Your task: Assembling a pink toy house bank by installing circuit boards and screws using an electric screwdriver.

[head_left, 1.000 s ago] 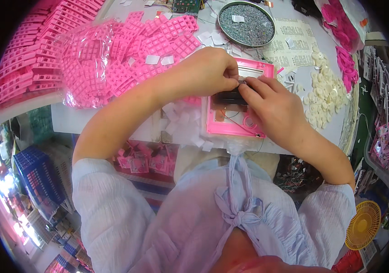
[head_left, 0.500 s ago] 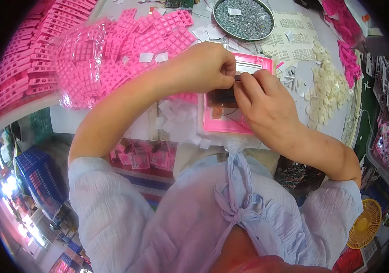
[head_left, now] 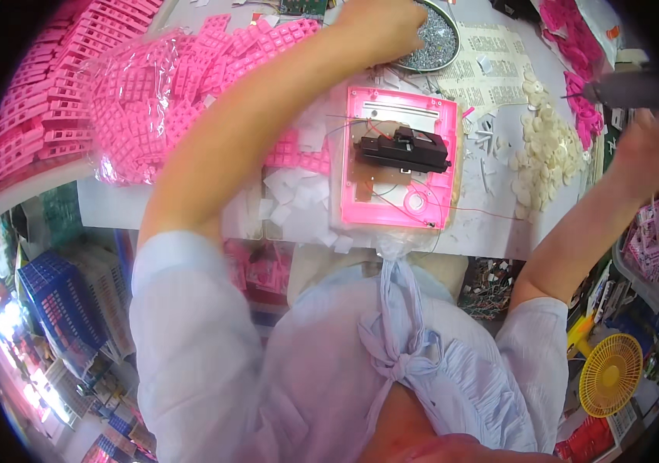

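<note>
My left hand [head_left: 391, 31] is over the left rim of a round metal tin [head_left: 459, 48] full of small grey screws [head_left: 436, 42]. Its fingers are curled together, and whatever they pinch is hidden. At the far right, my right hand [head_left: 649, 150] grips a dark power screwdriver [head_left: 630, 91], its thin bit pointing left. Between my arms lies a pink plastic housing [head_left: 443, 185], open side up. A black plastic mechanism [head_left: 410, 150] sits tilted across it on a brown circuit board [head_left: 368, 171], with thin wires trailing out to both sides.
Pink keypad parts [head_left: 190, 116], partly in a clear bag, heap up on the left beside stacked pink frames [head_left: 59, 100]. White paper pieces [head_left: 298, 193] lie near the housing. Right of it are cream discs [head_left: 549, 147] and a printed sheet [head_left: 491, 62]. A yellow fan [head_left: 611, 374] stands lower right.
Both hands have left the housing, uncovering the black mechanism. My left hand moved up to the screw tin; my right hand swung far right and now holds the power screwdriver.
</note>
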Tool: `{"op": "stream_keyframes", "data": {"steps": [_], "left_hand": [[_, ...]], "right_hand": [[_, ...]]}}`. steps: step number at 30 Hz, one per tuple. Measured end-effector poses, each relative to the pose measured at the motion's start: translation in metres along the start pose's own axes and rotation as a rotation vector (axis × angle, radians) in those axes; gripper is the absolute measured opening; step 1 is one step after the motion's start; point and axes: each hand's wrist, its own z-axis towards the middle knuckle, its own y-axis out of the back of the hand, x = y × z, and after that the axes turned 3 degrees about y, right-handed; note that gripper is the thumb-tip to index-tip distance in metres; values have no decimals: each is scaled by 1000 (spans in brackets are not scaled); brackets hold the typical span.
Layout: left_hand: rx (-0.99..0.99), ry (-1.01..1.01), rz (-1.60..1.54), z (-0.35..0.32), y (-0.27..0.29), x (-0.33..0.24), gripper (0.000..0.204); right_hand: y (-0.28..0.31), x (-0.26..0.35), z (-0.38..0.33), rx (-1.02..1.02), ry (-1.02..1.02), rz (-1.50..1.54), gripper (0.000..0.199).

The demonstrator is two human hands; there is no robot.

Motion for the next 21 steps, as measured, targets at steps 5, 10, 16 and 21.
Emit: {"op": "stream_keyframes", "data": {"steps": [5,10,16,21], "left_hand": [[8,-168,21,16,-26,-4,19],[-114,-145,-70,13,-24,3,19],[-73,-20,-312,-3,7,-20,18],[-159,-222,-409,-111,40,-58,14]], "right_hand": [[-44,106,5,287,-367,1054,41],[-61,109,13,616,-347,1467,59],[-66,116,-17,535,-388,1471,36],[-20,149,-50,488,-190,1773,30]]}}
